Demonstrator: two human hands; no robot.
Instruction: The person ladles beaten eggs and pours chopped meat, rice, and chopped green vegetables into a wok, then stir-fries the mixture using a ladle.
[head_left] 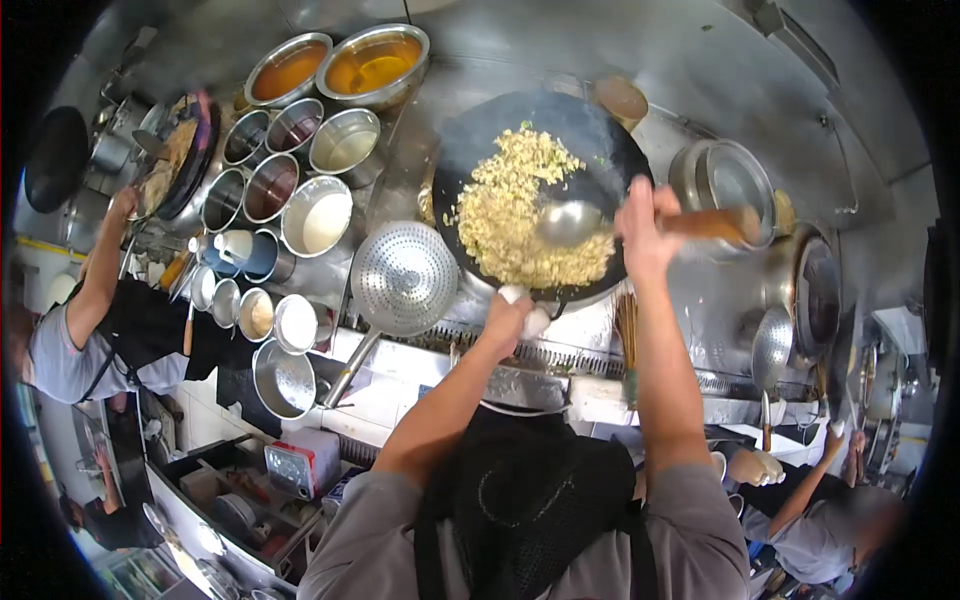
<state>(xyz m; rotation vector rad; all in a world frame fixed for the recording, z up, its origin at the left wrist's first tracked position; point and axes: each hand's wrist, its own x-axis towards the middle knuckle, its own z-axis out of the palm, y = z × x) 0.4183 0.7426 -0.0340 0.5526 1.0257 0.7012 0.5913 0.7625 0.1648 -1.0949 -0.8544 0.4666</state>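
Fried rice [510, 215] lies in a large black wok [465, 135], heaped on its left and lower side. My left hand [508, 322] is closed around a white cloth [535, 318] at the wok's near edge. Above the wok's right side, my right hand [645, 225] grips the wooden handle [712, 224] of a metal ladle. The ladle's round bowl [570, 223] rests against the rice near the middle of the wok. Some blur covers the right hand and the handle.
Left of the wok are a perforated strainer [404, 278], several metal containers [345, 140] and two bowls of orange liquid [373, 65]. A lidded pot [803, 290] and skimmer [772, 345] stand right. Co-workers [75, 330] are at both sides, one by another wok.
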